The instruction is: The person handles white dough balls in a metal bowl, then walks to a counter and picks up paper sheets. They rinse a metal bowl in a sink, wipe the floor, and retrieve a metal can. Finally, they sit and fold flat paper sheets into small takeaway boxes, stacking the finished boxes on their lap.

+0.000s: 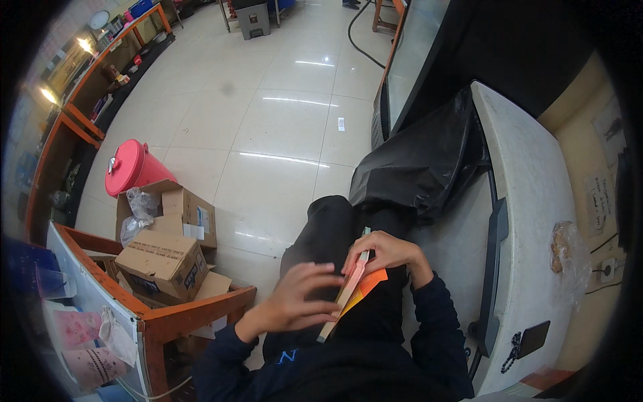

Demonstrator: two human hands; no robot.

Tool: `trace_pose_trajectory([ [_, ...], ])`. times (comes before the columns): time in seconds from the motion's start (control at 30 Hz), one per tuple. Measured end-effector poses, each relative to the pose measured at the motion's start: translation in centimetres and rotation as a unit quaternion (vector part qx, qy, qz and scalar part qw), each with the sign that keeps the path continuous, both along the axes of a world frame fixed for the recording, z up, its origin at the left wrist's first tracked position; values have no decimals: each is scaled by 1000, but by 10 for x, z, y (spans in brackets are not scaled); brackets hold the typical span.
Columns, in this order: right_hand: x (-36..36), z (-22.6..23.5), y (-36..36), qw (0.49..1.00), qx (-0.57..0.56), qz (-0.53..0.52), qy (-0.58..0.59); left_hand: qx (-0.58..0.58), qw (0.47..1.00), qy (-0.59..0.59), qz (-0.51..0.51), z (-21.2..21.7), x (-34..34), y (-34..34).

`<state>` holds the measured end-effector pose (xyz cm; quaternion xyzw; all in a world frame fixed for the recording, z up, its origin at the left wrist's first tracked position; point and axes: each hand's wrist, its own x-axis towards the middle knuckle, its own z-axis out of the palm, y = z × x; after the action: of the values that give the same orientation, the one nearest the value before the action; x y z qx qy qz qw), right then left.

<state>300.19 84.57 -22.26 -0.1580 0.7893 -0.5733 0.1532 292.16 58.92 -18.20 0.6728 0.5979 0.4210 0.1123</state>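
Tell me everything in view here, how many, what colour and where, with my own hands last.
Flat paper-like bundle: one, pale and pink with orange and yellow, over the lap
Lidded bucket: one, pink, floor at left
Cardboard boxes: at least two, brown, near the bucket
Table: one, orange-framed, lower left
Patterned containers: at least two, pink, on the table
Plastic sheet: one, black, right of centre
White-topped unit: one, right
Phone-like slab: one, black, on the unit
Plastic bags: two, clear, on the unit and at a box
Wall socket: one, white, right
Bin: one, grey, top
Left hand: one, dark-sleeved, beside the bundle
Right hand: one, dark-sleeved, holding the bundle
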Motion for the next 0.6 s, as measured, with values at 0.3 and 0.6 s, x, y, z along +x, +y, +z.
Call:
trace_pose_trajectory([
  [0.3, 5, -7, -22, 976, 25, -191, 99, 42, 988, 117, 94, -46, 4, -13],
  [0.6, 22, -20, -58, 930, 35, -318, 180, 12, 914, -339, 221, -49, 10, 13],
])
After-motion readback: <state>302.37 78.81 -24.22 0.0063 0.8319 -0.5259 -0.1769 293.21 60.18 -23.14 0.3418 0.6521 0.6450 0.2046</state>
